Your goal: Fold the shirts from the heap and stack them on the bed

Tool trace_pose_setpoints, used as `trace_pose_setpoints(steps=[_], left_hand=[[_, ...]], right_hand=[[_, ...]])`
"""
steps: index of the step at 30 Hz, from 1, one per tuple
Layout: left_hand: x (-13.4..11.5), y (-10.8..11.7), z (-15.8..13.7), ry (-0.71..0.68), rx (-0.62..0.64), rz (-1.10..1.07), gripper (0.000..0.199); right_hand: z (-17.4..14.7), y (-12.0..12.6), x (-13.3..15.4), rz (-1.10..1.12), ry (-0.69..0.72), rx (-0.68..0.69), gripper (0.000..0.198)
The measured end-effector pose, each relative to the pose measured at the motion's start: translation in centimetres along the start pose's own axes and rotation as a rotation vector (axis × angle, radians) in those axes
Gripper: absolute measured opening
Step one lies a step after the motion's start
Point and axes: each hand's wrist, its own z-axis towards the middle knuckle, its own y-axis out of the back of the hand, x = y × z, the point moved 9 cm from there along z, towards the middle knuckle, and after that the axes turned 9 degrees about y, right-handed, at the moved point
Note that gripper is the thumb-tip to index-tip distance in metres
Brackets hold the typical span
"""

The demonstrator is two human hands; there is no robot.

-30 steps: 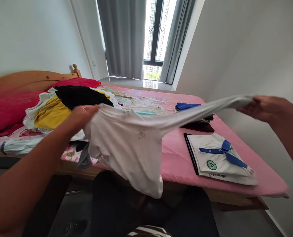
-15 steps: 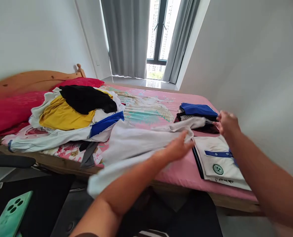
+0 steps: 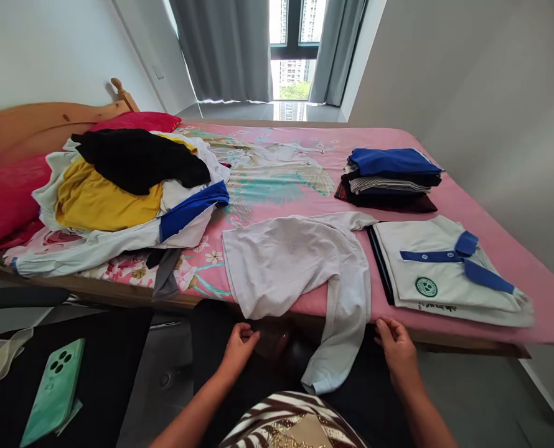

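1. The pale long-sleeved shirt is lying along the near edge of the pink bed, straight ahead of me, just beyond my hands.
2. Its body is running crosswise, hem to my left, shoulders to my right. One sleeve is stretching rightward to the folded polo shirt; the other is bending toward me, hanging over the edge between my hands.
3. My left hand is hovering just below the hem corner, fingers half curled with a slight gap at the thumb, gripping nothing.
4. My right hand is staying nearer the hanging sleeve, just beside it, loosely bent and holding no cloth; I cannot tell whether it is touching the bed.
5. The polo is showing a round green badge, its lettering too small for reading, and dark characters below that I'm not making out.
6. The green phone, lying to my left, is showing no readable brand.
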Motion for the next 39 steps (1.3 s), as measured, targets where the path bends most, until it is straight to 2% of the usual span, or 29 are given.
trace_pose_setpoints(steps=[2, 4, 6, 8, 11, 13, 15, 19, 23, 26, 30, 36, 39], left_hand=[[0.7, 0.3, 1.0, 0.027, -0.026, -0.104, 0.054], [0.2, -1.2, 1.3, -0.010, 0.049, -0.172, 0.063], [-0.4, -3.2, 1.1, -0.026, 0.132, -0.183, 0.061], [-0.5, -4.5, 0.8, -0.008, 0.149, -0.152, 0.054], [-0.2, -4.7, 0.2, 0.004, 0.131, -0.134, 0.047], [-0.4, -3.9, -0.1, -0.025, 0.115, -0.176, 0.048], [-0.9, -2.7, -0.4, -0.081, 0.087, -0.243, 0.052], [-2.1, -0.8, -1.0, -0.199, 0.059, -0.369, 0.061], [-2.0, -0.6, -1.8, -0.224, 0.034, -0.420, 0.060], [-1.7, -1.0, -2.6, -0.231, 0.029, -0.415, 0.068], [-1.8, -0.8, -3.1, -0.258, 0.019, -0.387, 0.085], [-0.6, -0.4, -2.2, -0.184, 0.027, -0.357, 0.058], [-0.1, -0.4, -2.2, -0.195, 0.015, -0.389, 0.052]], right_hand=[[0.3, -1.6, 0.6, -0.049, -0.011, 0.035, 0.053], [0.4, -2.9, 0.6, -0.060, -0.051, 0.079, 0.053], [0.2, -3.6, 0.3, -0.024, -0.083, 0.106, 0.053], [-0.3, -3.8, -0.3, 0.028, -0.123, 0.126, 0.053], [-1.6, -4.2, -1.2, 0.105, -0.222, 0.193, 0.047], [-2.1, -4.3, -1.1, 0.164, -0.226, 0.236, 0.039], [-1.9, -3.6, 0.1, 0.225, -0.151, 0.192, 0.031], [-1.0, -0.1, 2.9, 0.275, -0.024, -0.017, 0.024], [-0.6, 2.4, 5.4, 0.238, 0.071, -0.042, 0.028], [-0.7, 4.3, 5.7, 0.143, 0.087, -0.077, 0.034], [-0.8, 6.4, 4.4, 0.015, 0.034, -0.144, 0.039], [-0.2, 6.5, 3.4, -0.064, 0.021, -0.125, 0.046], [0.0, 6.2, 3.3, -0.074, 0.010, -0.125, 0.048]])
